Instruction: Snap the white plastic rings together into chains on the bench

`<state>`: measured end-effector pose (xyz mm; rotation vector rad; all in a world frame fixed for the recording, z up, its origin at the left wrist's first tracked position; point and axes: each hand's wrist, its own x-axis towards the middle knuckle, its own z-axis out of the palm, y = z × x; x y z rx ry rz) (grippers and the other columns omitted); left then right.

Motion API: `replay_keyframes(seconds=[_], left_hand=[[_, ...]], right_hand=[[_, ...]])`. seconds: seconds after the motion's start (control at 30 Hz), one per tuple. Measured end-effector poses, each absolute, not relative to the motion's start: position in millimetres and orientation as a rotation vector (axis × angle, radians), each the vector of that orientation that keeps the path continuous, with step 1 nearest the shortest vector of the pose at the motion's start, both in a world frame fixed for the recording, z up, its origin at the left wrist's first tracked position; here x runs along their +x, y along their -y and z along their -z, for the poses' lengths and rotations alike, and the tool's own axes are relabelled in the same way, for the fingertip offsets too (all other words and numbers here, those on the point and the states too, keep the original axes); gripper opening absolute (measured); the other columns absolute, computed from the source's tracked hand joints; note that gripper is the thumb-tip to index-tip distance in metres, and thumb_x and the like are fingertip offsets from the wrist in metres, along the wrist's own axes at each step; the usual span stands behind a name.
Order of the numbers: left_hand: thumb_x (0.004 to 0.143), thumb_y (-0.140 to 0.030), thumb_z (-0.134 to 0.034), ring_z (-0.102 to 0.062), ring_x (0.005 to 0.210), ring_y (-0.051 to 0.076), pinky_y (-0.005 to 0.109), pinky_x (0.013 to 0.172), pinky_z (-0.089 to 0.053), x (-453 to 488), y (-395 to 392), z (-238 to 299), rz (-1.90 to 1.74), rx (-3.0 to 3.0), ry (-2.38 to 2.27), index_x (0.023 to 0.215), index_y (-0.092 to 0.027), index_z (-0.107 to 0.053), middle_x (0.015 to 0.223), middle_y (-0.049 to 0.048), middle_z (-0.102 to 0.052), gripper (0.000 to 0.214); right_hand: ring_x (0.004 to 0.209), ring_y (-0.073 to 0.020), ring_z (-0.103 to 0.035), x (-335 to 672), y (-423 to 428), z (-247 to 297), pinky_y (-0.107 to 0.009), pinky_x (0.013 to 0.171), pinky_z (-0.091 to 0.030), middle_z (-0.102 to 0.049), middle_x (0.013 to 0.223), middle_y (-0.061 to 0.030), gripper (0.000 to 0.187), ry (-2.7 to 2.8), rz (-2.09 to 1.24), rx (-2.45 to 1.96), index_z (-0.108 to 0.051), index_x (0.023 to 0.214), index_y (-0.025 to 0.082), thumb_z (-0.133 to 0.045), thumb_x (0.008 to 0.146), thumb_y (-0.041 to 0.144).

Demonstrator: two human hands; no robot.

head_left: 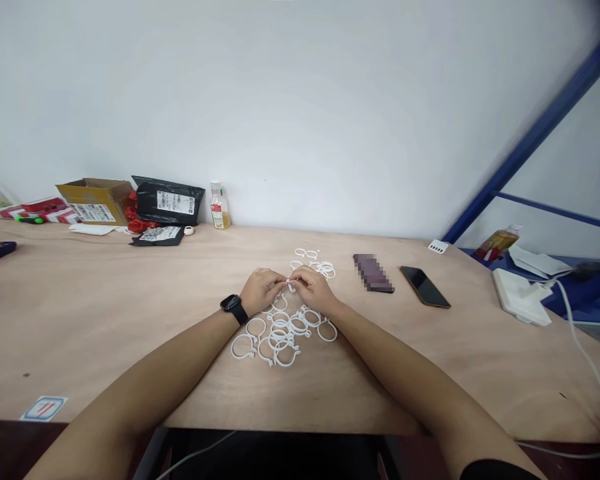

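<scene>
Near ring pile: the white rings in the near ring pile [280, 331] lie loosely overlapped on the wooden table [180, 287], between the two forearms; every place below is told from this pile.
Held white piece: a small white piece [291, 287] sits just beyond the pile's far side, raised between the fingertips of both hands.
Left hand: the left hand [261, 291] is at the pile's far left corner, thumb and forefinger pinching the piece from the left.
Right hand: the right hand [311, 287] is at the pile's far right corner, thumb and fingers pinching the same piece from the right.
Piece and fingertips: this is the relation that seems to matter most. The piece lies straight between the two pinches, neither hand clearly nearer; its visible part slants down toward the pile. It is too small and covered to tell its full long axis.
Far rings: a looser group, the far rings [325, 269], lies beyond the pile and slightly right, just past the right hand.
Phones: the blurred-out phone [373, 273] and the dark phone [425, 287] lie right of the pile and farther back, past the right forearm.
Table edge: the near edge runs on the pile's near side, a strip of wood between.
Room: a broad stretch of wood runs left of the pile, past the watch [231, 305]; rightward, the right forearm and phones narrow the way.
</scene>
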<state>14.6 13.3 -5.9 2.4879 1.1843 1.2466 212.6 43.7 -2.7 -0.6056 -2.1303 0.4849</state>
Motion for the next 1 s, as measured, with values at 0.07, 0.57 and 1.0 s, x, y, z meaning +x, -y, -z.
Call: replay_keyframes(seconds=[0.07, 0.57, 1.0], left_hand=[[0.093, -0.035, -0.052, -0.064, 0.078, 0.017, 0.033, 0.08, -0.046, 15.4, -12.8, 5.7, -1.227, 2.483, -1.196, 0.088, -0.021, -0.07, 0.084, 0.0048, -0.073, 0.024], [0.071, -0.024, -0.066, -0.061, 0.095, 0.025, 0.042, 0.091, -0.038, 12.2, -13.8, 6.3, -0.955, 2.407, -1.518, 0.074, -0.022, -0.069, 0.096, 0.0026, -0.072, 0.004], [0.09, -0.029, -0.052, -0.059, 0.098, 0.02, 0.039, 0.093, -0.034, 13.7, -17.4, 9.6, -1.154, 2.354, -1.445, 0.091, -0.023, -0.068, 0.098, 0.0031, -0.07, 0.017]], right_hand=[[0.08, -0.0173, -0.058, 212.8, -43.1, 2.2, -0.03, 0.074, -0.046, -0.063, 0.083, -0.0039, 0.016, 2.144, -0.487, -0.623, -0.064, 0.087, 0.021, -0.052, 0.094, 0.029], [0.099, -0.022, -0.061, 228.9, -66.2, 11.1, -0.036, 0.087, -0.049, -0.063, 0.107, -0.0078, 0.022, 1.944, -0.184, -1.016, -0.069, 0.105, 0.024, -0.055, 0.088, 0.022], [0.077, -0.0158, -0.062, 208.6, -48.5, 13.1, -0.03, 0.074, -0.049, -0.07, 0.093, -0.005, 0.027, 2.113, -0.594, -0.789, -0.069, 0.11, 0.022, -0.056, 0.087, 0.022]])
